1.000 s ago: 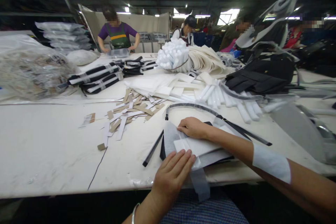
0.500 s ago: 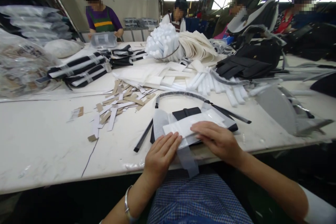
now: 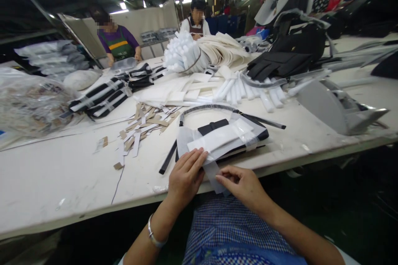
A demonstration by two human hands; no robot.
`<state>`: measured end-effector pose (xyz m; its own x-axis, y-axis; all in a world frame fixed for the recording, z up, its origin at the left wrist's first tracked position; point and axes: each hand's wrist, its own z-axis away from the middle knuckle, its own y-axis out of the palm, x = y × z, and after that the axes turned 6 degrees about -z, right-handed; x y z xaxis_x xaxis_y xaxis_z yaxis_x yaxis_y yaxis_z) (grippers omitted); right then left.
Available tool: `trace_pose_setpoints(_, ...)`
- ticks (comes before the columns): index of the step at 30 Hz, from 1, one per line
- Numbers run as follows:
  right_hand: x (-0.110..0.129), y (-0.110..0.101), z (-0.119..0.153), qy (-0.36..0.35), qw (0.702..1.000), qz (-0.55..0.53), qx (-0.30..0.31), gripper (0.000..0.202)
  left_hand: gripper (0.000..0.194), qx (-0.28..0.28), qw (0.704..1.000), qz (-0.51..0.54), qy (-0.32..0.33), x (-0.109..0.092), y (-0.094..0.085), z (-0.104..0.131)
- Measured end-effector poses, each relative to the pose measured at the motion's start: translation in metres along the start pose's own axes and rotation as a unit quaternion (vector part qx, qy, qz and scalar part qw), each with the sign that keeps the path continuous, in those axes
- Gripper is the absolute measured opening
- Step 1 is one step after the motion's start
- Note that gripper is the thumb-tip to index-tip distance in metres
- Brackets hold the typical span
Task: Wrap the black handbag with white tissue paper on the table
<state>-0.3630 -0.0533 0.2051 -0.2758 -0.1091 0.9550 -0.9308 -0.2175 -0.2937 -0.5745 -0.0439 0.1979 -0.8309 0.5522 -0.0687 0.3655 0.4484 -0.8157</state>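
Note:
A black handbag (image 3: pixel 261 133) lies near the table's front edge, its face covered by white foam sheet (image 3: pixel 214 140). Its wrapped handle (image 3: pixel 209 107) arches behind it, with black strap ends to either side. My left hand (image 3: pixel 186 172) rests with outstretched fingers on the left end of the foam. From under the foam, a translucent strip (image 3: pixel 213 174) hangs over the table edge. My right hand (image 3: pixel 244 184) pinches this strip between thumb and fingers. A second translucent strip (image 3: pixel 250 140) lies around the bag's right side.
Paper and card strips (image 3: pixel 137 128) are scattered left of the bag. Behind lie white foam tubes (image 3: pixel 228 91), a tied foam bundle (image 3: pixel 183 54) and black bags (image 3: pixel 286 56). A grey wrapped piece (image 3: pixel 326 107) sits at right, a plastic sack (image 3: pixel 31 103) at left. Co-workers occupy the far side.
My right hand has left the right side of the foam and come down to the hanging strip, now pinching it. My left hand stays on the foam. The view has tilted and shifted.

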Motion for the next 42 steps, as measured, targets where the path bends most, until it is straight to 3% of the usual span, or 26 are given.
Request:
trace_pose_setpoints(5, 0.000, 0.000, 0.003, 0.029, 0.996, -0.073, 0.046, 0.017, 0.070, 0.076, 0.995, 0.057, -0.026, -0.005, -0.020, -0.004)
trace_pose_setpoints(9, 0.000, 0.001, 0.007, 0.066, 0.979, -0.182, 0.069, 0.023, 0.062, 0.064, 0.997, 0.045, -0.014, -0.006, -0.017, -0.004)
trace_pose_setpoints(15, -0.001, -0.010, 0.010, 0.041, 0.987, -0.141, 0.071, 0.026, 0.053, 0.028, 0.998, 0.045, -0.027, -0.005, -0.011, -0.002)
trace_pose_setpoints(22, -0.012, -0.009, 0.007, -0.017, 0.998, 0.048, 0.029, 0.013, 0.052, 0.030, 0.996, 0.073, -0.045, -0.006, -0.016, -0.004)
trace_pose_setpoints(29, -0.021, -0.001, 0.006, -0.022, 0.998, 0.058, 0.016, 0.009, 0.043, -0.061, 0.997, 0.023, -0.045, -0.006, 0.004, -0.004)
trace_pose_setpoints(33, -0.026, -0.012, 0.015, -0.080, 0.993, 0.077, 0.041, 0.004, 0.040, -0.077, 0.996, 0.015, -0.039, -0.004, 0.009, -0.003)
trace_pose_setpoints(38, -0.036, -0.026, 0.023, -0.225, 0.965, 0.132, -0.042, 0.013, 0.039, -0.094, 0.994, 0.008, -0.048, -0.006, 0.014, -0.003)
trace_pose_setpoints(42, -0.030, -0.024, 0.016, -0.288, 0.937, 0.175, -0.088, 0.014, 0.039, -0.100, 0.994, 0.000, -0.049, -0.007, 0.015, -0.003)
